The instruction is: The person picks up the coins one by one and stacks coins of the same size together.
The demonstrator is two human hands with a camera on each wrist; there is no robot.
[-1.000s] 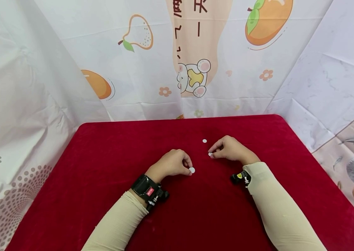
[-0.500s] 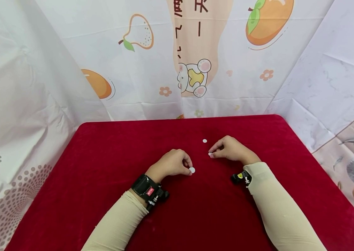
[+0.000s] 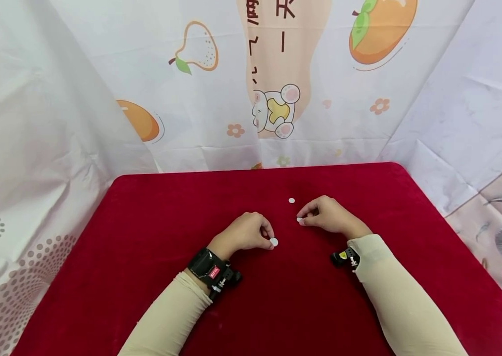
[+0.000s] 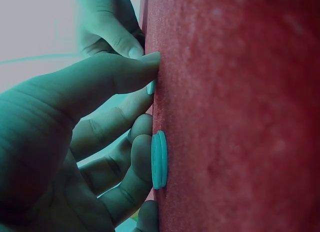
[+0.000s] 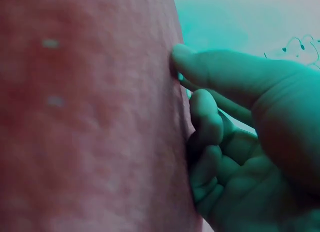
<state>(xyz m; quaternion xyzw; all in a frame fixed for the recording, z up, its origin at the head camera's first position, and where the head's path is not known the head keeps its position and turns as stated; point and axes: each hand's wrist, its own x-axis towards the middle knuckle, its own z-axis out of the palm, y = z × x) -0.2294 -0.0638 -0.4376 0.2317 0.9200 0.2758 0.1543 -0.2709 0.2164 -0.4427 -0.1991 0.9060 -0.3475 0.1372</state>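
In the head view, a white disc is at the thumb and finger tips of my left hand, which pinch it at the cloth. The left wrist view has a pale round disc against a curled finger of my left hand, and a small pale edge beneath the thumb tip. Up and to the right, my right hand pinches a second white disc, mostly covered by its fingers. The right wrist view shows my right hand with thumb and finger together low on the cloth.
A third white disc lies flat just beyond the right fingertips. Red cloth covers the table, and a printed white curtain hangs behind its far edge. Both wrists carry black straps with small devices.
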